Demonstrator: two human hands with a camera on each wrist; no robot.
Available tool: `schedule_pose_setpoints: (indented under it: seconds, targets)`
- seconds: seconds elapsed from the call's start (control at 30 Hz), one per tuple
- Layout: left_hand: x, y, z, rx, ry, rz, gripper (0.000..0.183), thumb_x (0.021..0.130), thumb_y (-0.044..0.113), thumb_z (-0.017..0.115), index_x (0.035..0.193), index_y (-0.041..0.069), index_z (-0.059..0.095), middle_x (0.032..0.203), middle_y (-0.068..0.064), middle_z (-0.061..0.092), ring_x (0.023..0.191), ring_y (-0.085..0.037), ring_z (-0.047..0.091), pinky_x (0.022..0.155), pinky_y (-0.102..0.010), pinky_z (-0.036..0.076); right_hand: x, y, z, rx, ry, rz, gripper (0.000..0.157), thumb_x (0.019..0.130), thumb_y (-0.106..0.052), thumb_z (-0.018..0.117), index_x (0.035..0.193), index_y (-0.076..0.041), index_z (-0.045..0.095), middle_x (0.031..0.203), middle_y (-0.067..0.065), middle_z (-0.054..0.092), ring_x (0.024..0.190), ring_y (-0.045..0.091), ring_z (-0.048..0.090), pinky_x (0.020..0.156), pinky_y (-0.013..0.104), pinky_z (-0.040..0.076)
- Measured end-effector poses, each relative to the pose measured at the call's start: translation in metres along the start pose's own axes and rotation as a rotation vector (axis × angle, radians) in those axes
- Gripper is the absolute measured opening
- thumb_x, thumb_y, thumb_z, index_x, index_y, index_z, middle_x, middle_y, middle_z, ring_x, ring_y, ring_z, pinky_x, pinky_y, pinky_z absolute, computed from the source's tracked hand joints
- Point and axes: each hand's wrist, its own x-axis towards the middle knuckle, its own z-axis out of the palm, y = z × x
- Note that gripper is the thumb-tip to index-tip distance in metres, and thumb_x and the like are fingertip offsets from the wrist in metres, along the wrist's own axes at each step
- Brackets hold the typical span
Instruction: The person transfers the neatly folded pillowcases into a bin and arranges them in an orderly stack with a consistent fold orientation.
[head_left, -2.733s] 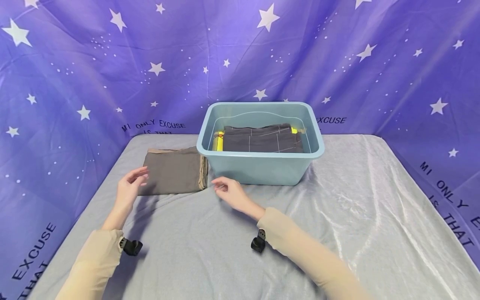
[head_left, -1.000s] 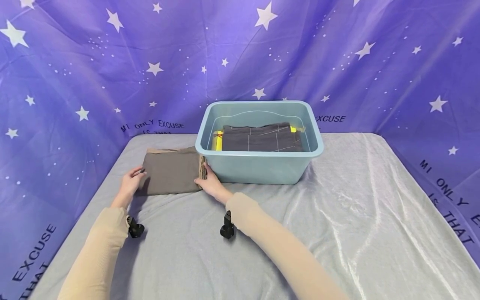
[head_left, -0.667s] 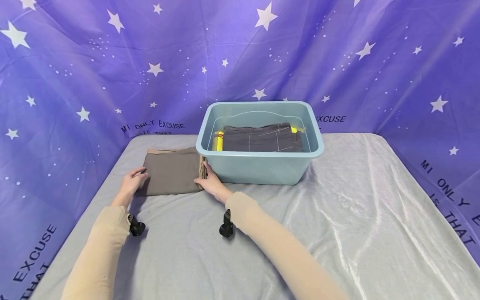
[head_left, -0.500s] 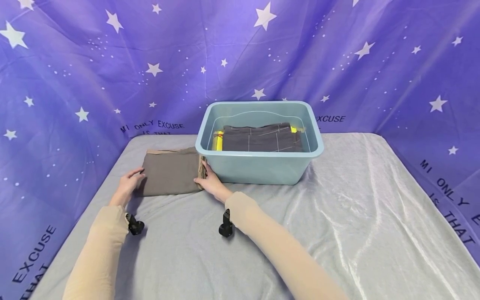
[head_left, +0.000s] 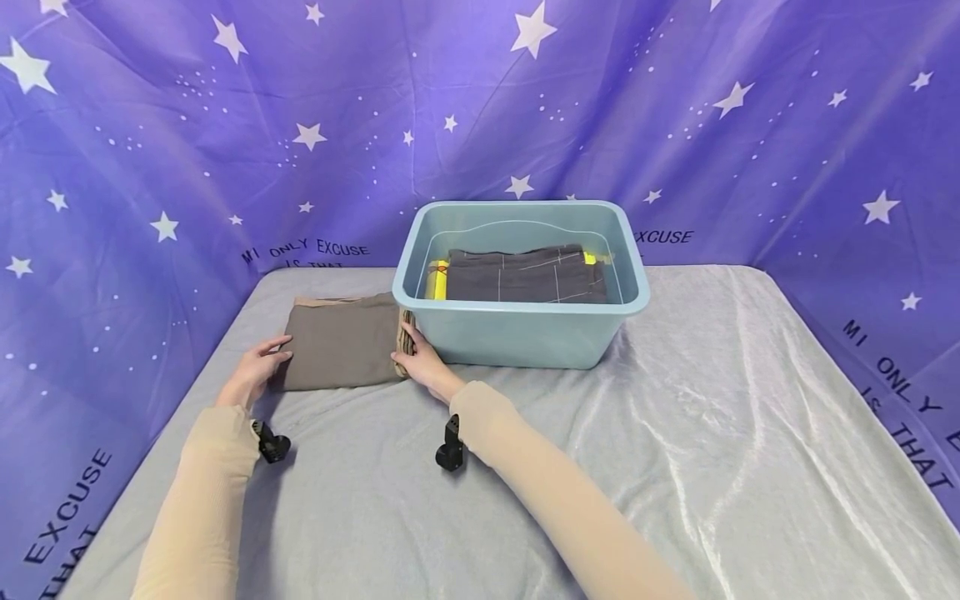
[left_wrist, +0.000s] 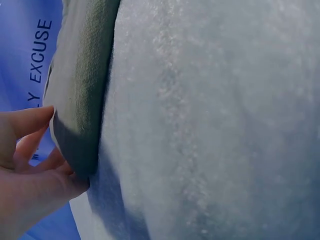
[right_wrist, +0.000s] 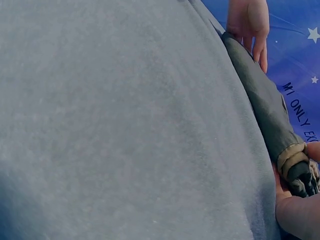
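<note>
A thick, folded grey-brown cloth (head_left: 341, 342) with tan edges lies flat on the table, left of the blue bin. My left hand (head_left: 253, 367) is at its left end; in the left wrist view, the fingertips (left_wrist: 45, 112) touch the upper side and another digit reaches the lower corner by the table. At the other end my right hand (head_left: 423, 364) grips the layered tan edge, thumb above and fingers low beside it in the right wrist view. What lies under the cloth is hidden.
The light blue plastic bin (head_left: 517, 337) stands right beside the cloth, its rim overhanging the cloth's right corner. Inside it lie a dark grey folded cloth (head_left: 525, 277) with white lines and something yellow (head_left: 440, 282). A starry purple curtain (head_left: 480, 100) encloses the grey table cover (head_left: 697, 417).
My right hand has moved left from in front of the bin onto the cloth's right end and taken hold. My left hand has shifted slightly at the left end. Cloth and bin stay put.
</note>
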Motion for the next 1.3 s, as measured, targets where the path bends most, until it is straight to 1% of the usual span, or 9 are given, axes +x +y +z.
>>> schedule_pose_setpoints:
  seconds: [0.13,0.3,0.57,0.67,0.7,0.8,0.83,1.07,1.3]
  targets:
    - [0.001,0.000,0.001,-0.035,-0.020,0.002,0.053,0.090,0.009,0.043,0.138,0.003,0.023,0.139,-0.023,0.015,0.115,-0.030,0.025,0.100,-0.042,0.020,-0.055,-0.070,-0.018,0.050,-0.023,0.068,0.058,0.086,-0.004,0.055,0.138,-0.018,0.031,0.144,0.011,0.022,0.129,0.026,0.025,0.101,0.037,0.029]
    - [0.004,-0.002,0.000,-0.049,-0.032,-0.015,0.052,0.091,0.006,0.041,0.139,0.003,0.022,0.141,-0.026,0.009,0.128,-0.036,0.011,0.104,-0.049,0.011,-0.087,-0.109,-0.029,0.055,-0.051,0.076,0.056,0.086,0.004,0.050,0.137,-0.007,0.031,0.142,0.020,0.021,0.127,0.032,0.026,0.101,0.038,0.029]
    - [0.009,-0.006,0.002,-0.023,-0.015,-0.030,0.052,0.091,0.004,0.042,0.139,0.003,0.021,0.142,-0.025,0.008,0.129,-0.035,0.011,0.105,-0.045,0.012,-0.068,-0.080,-0.023,0.032,-0.054,0.060,0.057,0.084,-0.006,0.058,0.136,-0.016,0.036,0.143,0.013,0.022,0.128,0.027,0.027,0.099,0.035,0.031]
    - [0.018,-0.015,-0.002,-0.040,-0.013,-0.018,0.053,0.088,0.007,0.049,0.138,0.008,0.029,0.143,-0.023,0.010,0.129,-0.033,0.013,0.105,-0.045,0.014,-0.066,-0.077,-0.021,0.027,-0.047,0.057,0.058,0.083,-0.006,0.060,0.136,-0.015,0.036,0.143,0.013,0.022,0.128,0.028,0.026,0.101,0.036,0.029]
    - [0.023,-0.021,-0.005,-0.075,-0.017,0.006,0.052,0.086,0.008,0.054,0.135,0.012,0.037,0.142,-0.019,0.017,0.127,-0.029,0.021,0.104,-0.040,0.019,-0.066,-0.076,-0.020,0.020,-0.043,0.059,0.059,0.083,-0.006,0.060,0.136,-0.014,0.036,0.143,0.014,0.022,0.128,0.028,0.026,0.101,0.037,0.029]
    - [0.028,-0.026,-0.007,-0.085,-0.019,0.006,0.052,0.084,0.011,0.059,0.133,0.016,0.041,0.144,-0.016,0.016,0.128,-0.028,0.020,0.104,-0.039,0.020,-0.060,-0.069,-0.018,0.026,-0.027,0.063,0.061,0.080,-0.004,0.063,0.134,-0.016,0.038,0.142,0.013,0.024,0.127,0.028,0.029,0.099,0.036,0.031]
    - [0.027,-0.025,-0.006,-0.080,-0.012,0.000,0.052,0.084,0.010,0.058,0.134,0.015,0.040,0.144,-0.016,0.015,0.129,-0.028,0.019,0.105,-0.039,0.019,-0.059,-0.069,-0.016,0.008,-0.015,0.051,0.061,0.080,-0.004,0.063,0.134,-0.016,0.038,0.142,0.013,0.025,0.126,0.028,0.030,0.099,0.036,0.032]
    - [0.006,-0.003,0.004,-0.035,-0.007,-0.060,0.052,0.090,0.001,0.042,0.138,0.004,0.023,0.145,-0.020,0.000,0.131,-0.033,0.003,0.106,-0.044,0.009,-0.002,0.012,0.000,0.018,0.005,-0.079,0.070,0.069,-0.011,0.075,0.129,-0.028,0.045,0.127,0.007,0.043,0.106,0.015,0.047,0.076,0.023,0.044]
    - [0.004,-0.003,0.004,-0.057,-0.021,-0.092,0.055,0.089,0.003,0.046,0.138,0.006,0.023,0.146,-0.015,-0.002,0.132,-0.031,-0.001,0.106,-0.044,0.007,-0.005,0.008,-0.002,0.055,-0.004,-0.031,0.072,0.067,-0.008,0.076,0.129,-0.029,0.045,0.132,0.004,0.041,0.112,0.015,0.045,0.080,0.025,0.044]
